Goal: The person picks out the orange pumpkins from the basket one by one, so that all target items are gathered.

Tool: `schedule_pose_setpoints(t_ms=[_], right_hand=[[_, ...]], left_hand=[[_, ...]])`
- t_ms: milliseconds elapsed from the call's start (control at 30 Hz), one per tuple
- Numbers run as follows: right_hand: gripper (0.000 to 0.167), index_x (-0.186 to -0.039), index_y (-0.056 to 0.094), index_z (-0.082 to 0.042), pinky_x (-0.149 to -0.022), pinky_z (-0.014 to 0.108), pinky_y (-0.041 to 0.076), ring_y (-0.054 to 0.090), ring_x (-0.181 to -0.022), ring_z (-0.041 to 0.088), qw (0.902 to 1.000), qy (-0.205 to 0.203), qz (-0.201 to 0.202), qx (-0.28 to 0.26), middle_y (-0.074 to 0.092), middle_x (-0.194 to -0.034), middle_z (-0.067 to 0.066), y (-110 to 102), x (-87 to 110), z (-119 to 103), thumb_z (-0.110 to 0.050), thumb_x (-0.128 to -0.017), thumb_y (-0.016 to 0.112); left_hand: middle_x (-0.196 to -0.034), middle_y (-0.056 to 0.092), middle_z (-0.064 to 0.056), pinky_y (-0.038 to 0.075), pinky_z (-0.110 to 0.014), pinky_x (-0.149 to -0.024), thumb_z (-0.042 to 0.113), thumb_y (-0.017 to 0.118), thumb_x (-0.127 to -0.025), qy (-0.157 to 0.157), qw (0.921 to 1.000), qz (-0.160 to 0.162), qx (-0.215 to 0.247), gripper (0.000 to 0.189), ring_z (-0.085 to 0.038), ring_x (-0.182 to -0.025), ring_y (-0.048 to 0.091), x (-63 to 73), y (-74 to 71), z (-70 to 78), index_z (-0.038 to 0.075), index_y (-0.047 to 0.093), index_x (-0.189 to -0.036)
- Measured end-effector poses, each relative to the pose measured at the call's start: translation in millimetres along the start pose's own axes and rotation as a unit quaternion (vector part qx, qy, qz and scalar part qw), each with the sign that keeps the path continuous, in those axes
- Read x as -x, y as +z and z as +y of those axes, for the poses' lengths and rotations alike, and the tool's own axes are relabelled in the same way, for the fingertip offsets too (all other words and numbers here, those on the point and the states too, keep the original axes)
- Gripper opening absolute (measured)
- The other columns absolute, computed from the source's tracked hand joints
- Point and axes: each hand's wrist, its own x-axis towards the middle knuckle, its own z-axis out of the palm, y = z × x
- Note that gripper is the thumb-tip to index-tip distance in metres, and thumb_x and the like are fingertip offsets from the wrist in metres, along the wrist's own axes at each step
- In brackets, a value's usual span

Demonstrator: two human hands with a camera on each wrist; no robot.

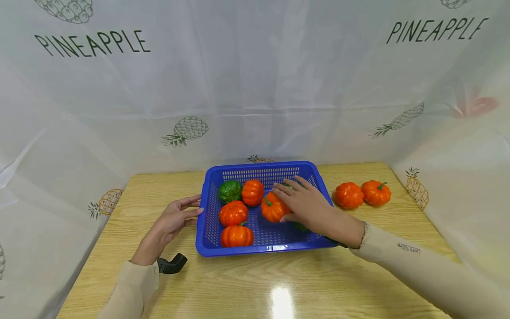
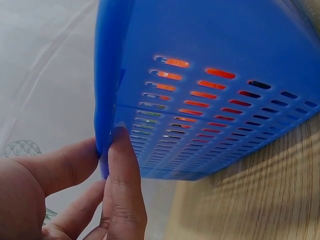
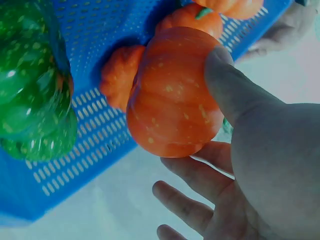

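Observation:
A blue plastic basket (image 1: 247, 253) stands on the table with several small pumpkins in it. My left hand (image 1: 175, 219) pinches its left rim between thumb and fingers, close up in the left wrist view. Over the basket's right half, my right hand (image 1: 308, 206) grips an orange pumpkin (image 3: 172, 95) between thumb and fingers. Along the left side lie a green pumpkin (image 1: 229, 191) and orange pumpkins, one a ribbed pumpkin (image 1: 253, 192) at the back. Speckled green pumpkins (image 3: 32, 85) sit at the right end, mostly hidden by my right hand in the head view.
Two orange pumpkins, a redder pumpkin (image 1: 349, 195) and a stemmed pumpkin (image 1: 376, 193), lie on the wooden table (image 1: 223, 283) right of the basket. A pineapple-print curtain (image 1: 255, 88) hangs behind the table and down both sides.

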Motion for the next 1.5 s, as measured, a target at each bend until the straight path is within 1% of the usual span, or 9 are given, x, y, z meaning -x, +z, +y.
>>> schedule_pose_setpoints(t_ms=[233,467,733,900,1067,1167,1300,1367,1500], right_hand=[[0.077,-0.15,0.059,-0.007,-0.124,0.056,0.035,0.054,-0.142,0.036,0.9988,0.018,0.041,-0.022,0.06,-0.151,0.011,-8,20.6,8,-0.049,-0.089,0.08],[0.079,-0.15,0.058,-0.005,-0.122,0.058,0.036,0.056,-0.139,0.037,0.9965,0.036,0.069,-0.031,0.061,-0.151,0.012,-9,38.6,18,-0.049,-0.088,0.081],[0.082,-0.151,0.057,-0.004,-0.121,0.061,0.036,0.056,-0.138,0.038,0.9907,0.072,0.099,-0.06,0.061,-0.15,0.013,-11,56.4,30,-0.044,-0.086,0.085],[0.084,-0.152,0.056,-0.005,-0.121,0.061,0.033,0.056,-0.136,0.04,0.9858,0.094,0.115,-0.08,0.061,-0.149,0.014,-11,69.4,39,-0.041,-0.083,0.088],[0.084,-0.151,0.056,-0.005,-0.119,0.064,0.034,0.057,-0.134,0.043,0.9814,0.105,0.135,-0.088,0.062,-0.147,0.017,-7,83.5,48,-0.037,-0.082,0.089],[0.083,-0.153,0.055,-0.006,-0.117,0.065,0.034,0.056,-0.133,0.045,0.9781,0.116,0.146,-0.093,0.063,-0.144,0.02,-3,92.7,53,-0.042,-0.085,0.085],[0.081,-0.154,0.053,-0.007,-0.115,0.066,0.035,0.055,-0.131,0.047,0.9737,0.132,0.159,-0.095,0.064,-0.142,0.022,3,106.0,61,-0.056,-0.091,0.069],[0.082,-0.154,0.053,-0.007,-0.114,0.067,0.036,0.054,-0.131,0.048,0.9717,0.14,0.163,-0.098,0.063,-0.142,0.022,6,112.5,64,-0.057,-0.091,0.068],[0.083,-0.153,0.052,-0.006,-0.111,0.07,0.037,0.053,-0.13,0.049,0.9679,0.158,0.166,-0.102,0.063,-0.14,0.025,10,125.2,69,-0.048,-0.087,0.077]], left_hand=[[-0.135,0.054,-0.016,0.062,-0.026,-0.082,0.004,0.061,-0.107,-0.006,1.0,0.0,-0.005,0.062,-0.007,-0.091,0.071,0.4,-0.4,1.4,-0.004,0.034,-0.163],[-0.134,0.054,-0.015,0.062,-0.026,-0.083,0.003,0.061,-0.107,-0.012,0.9999,0.0,-0.005,0.063,-0.006,-0.091,0.071,-2.2,-1.4,1.0,-0.005,0.034,-0.163],[-0.135,0.054,-0.015,0.063,-0.028,-0.085,0.003,0.061,-0.106,-0.018,0.9998,0.002,-0.004,0.063,-0.007,-0.091,0.071,-4.2,-1.8,0.8,-0.006,0.034,-0.162],[-0.139,0.052,-0.02,0.063,-0.027,-0.085,0.002,0.061,-0.106,-0.016,0.9998,0.0,-0.009,0.063,-0.007,-0.092,0.071,-4.5,-1.4,2.1,-0.006,0.034,-0.162],[-0.142,0.05,-0.022,0.062,-0.027,-0.085,0.002,0.061,-0.106,-0.016,0.9998,0.001,-0.012,0.063,-0.006,-0.093,0.07,-4.8,-1.0,2.0,-0.006,0.034,-0.162],[-0.142,0.051,-0.021,0.062,-0.027,-0.085,0.003,0.061,-0.106,-0.018,0.9998,0.002,-0.013,0.063,-0.006,-0.093,0.07,-5.2,-1.1,1.1,-0.005,0.034,-0.163],[-0.14,0.051,-0.02,0.062,-0.027,-0.086,0.004,0.062,-0.106,-0.018,0.9997,0.002,-0.014,0.064,-0.006,-0.094,0.07,-5.3,-1.4,-0.2,-0.005,0.034,-0.163],[-0.139,0.051,-0.019,0.062,-0.026,-0.085,0.004,0.062,-0.106,-0.017,0.9997,0.001,-0.015,0.064,-0.007,-0.094,0.07,-5.3,-1.7,-0.6,-0.004,0.034,-0.163],[-0.138,0.052,-0.018,0.062,-0.026,-0.084,0.004,0.062,-0.106,-0.015,0.9998,-0.001,-0.013,0.064,-0.007,-0.094,0.07,-5.4,-2.1,-0.4,-0.005,0.033,-0.163]])
